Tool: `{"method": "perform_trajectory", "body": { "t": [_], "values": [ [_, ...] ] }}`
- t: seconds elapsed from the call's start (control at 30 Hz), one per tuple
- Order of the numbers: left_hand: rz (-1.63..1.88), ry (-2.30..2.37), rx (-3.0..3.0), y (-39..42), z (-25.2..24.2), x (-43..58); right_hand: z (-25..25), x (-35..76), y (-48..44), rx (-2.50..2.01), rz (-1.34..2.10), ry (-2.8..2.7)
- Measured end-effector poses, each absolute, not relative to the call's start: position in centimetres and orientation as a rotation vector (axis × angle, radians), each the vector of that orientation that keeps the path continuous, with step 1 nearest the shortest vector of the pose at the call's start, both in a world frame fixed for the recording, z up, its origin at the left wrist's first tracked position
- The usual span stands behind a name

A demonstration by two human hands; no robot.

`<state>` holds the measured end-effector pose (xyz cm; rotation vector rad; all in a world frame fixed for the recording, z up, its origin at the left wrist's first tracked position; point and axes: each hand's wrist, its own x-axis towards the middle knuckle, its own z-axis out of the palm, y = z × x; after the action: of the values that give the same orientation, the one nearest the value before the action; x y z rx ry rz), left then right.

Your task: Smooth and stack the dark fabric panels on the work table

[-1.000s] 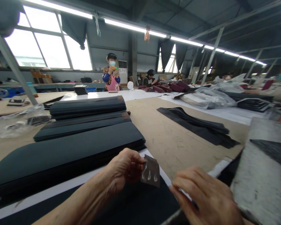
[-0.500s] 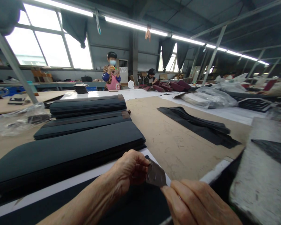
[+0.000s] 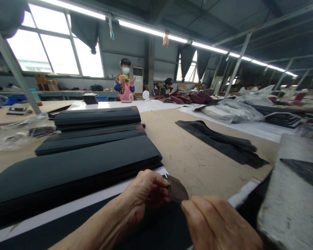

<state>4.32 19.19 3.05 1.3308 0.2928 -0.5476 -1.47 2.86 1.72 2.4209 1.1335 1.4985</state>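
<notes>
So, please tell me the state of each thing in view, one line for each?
Small dark piece: pinched between both hands.
Left hand: closed on the piece.
Right hand: gripping its other edge.
Dark sheet stacks: lying flat.
Plastic bag: crumpled.

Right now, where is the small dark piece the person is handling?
In the head view, the small dark piece sits low and centre, pinched between the left hand and the right hand, just in front of the nearest stack of dark sheets.
</notes>
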Motion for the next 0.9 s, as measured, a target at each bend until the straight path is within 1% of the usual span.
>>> {"method": "perform_trajectory", "body": {
  "t": [0.07, 0.13, 0.23, 0.3, 0.33, 0.43, 0.63, 0.77, 0.9],
  "values": [
    [-0.572, 0.248, 1.359, 19.2, 3.0, 4.1, 2.0, -0.8, 2.6, 2.661, 1.525, 1.073],
    [-0.611, 0.202, 1.381, 19.3, 3.0, 3.9, 2.5, -0.1, 2.3, 3.1, 1.43, 0.853],
    [-0.604, 0.157, 1.348, 19.4, 3.1, 3.6, 3.3, 1.1, 1.5, 3.807, 1.013, 0.2],
    [-0.594, 0.144, 1.303, 19.4, 3.1, 3.6, 3.6, 1.8, 0.7, 4.099, 0.71, -0.206],
    [-0.596, 0.141, 1.287, 19.3, 3.0, 3.6, 3.7, 2.0, 0.3, 4.18, 0.625, -0.333],
    [-0.607, 0.141, 1.277, 18.6, 2.6, 3.8, 3.7, 2.4, -0.8, 4.236, 0.614, -0.447],
    [-0.6, 0.149, 1.309, 16.1, 1.2, 4.1, 4.1, 1.9, -1.3, 4.18, 0.596, -0.32],
    [-0.608, 0.152, 1.186, 14.9, 0.6, 4.1, 4.7, 1.5, -0.7, 4.309, 0.715, -0.185],
    [-0.568, 0.127, 1.089, 14.6, 0.2, 4.3, 4.8, 1.3, -0.5, 4.468, 0.721, -0.137]
  ]
}}
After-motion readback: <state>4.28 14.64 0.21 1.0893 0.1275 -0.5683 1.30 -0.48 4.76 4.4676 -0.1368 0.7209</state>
